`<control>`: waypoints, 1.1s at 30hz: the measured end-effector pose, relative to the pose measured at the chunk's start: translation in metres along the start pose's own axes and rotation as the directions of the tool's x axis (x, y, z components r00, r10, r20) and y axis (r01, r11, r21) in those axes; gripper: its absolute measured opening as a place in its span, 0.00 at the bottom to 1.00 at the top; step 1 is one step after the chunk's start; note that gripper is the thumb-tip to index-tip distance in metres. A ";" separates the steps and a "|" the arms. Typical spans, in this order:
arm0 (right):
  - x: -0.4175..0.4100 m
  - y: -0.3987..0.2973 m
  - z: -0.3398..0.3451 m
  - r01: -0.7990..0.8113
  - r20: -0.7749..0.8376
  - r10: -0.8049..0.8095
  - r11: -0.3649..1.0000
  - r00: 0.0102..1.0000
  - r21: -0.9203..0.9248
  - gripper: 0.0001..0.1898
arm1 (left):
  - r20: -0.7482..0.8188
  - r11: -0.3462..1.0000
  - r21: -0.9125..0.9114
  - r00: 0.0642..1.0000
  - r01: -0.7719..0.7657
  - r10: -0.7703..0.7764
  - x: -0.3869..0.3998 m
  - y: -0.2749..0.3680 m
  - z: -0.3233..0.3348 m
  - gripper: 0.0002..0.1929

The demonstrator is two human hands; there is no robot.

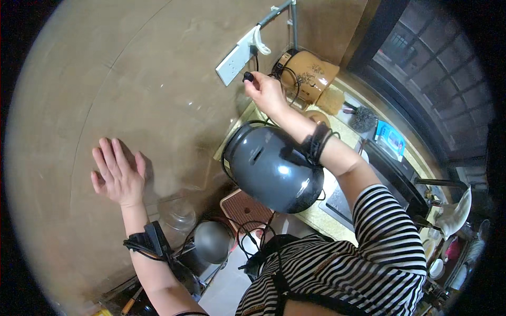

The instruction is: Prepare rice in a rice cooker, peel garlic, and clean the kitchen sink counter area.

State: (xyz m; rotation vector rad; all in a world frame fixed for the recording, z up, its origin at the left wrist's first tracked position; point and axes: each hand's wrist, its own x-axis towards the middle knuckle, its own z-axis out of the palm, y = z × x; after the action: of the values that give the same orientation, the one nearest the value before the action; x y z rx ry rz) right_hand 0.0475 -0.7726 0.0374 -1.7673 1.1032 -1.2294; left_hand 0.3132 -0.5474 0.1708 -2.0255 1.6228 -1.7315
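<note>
My right hand pinches a black plug between thumb and fingers, just below the lower end of a white wall socket panel. A gap shows between plug and panel. On the left, my left hand is spread against the brown wall, its fingers apart and holding nothing. Under my right forearm stands a glossy dark-grey rounded kitchen appliance on the pale counter. A black cord curves around its side; whether it leads to the plug cannot be made out.
A tan pot with painted decoration stands in the corner behind my right hand. Near the window lie a sponge, a grey scrubber and a blue packet. A sink with a tap is at right. A brown tray sits below the appliance.
</note>
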 end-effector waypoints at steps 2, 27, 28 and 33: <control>0.007 0.015 0.009 0.005 -0.014 -0.005 1.000 1.000 -0.025 0.11 | -0.018 1.000 0.002 1.000 -0.010 0.010 0.001 0.002 0.002 0.29; 0.034 -0.003 0.019 0.185 0.256 -0.093 0.914 0.962 -0.361 0.13 | -0.092 0.995 0.049 0.992 -0.084 0.088 0.009 0.004 0.003 0.30; 0.032 -0.005 0.018 0.180 0.258 -0.088 0.916 0.962 -0.358 0.13 | -0.087 0.995 0.049 0.992 -0.090 0.094 0.008 0.003 0.003 0.30; 0.043 -0.016 -0.005 0.410 0.442 -0.181 0.761 0.879 -0.503 0.09 | -0.085 0.993 0.064 0.991 -0.095 0.101 0.008 0.003 0.006 0.31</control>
State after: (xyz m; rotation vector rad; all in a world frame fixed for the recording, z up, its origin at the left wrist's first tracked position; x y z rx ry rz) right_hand 0.0551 -0.8065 0.0683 -2.6135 1.0585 -0.6892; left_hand 0.3145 -0.5578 0.1719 -1.8358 1.6426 -1.8358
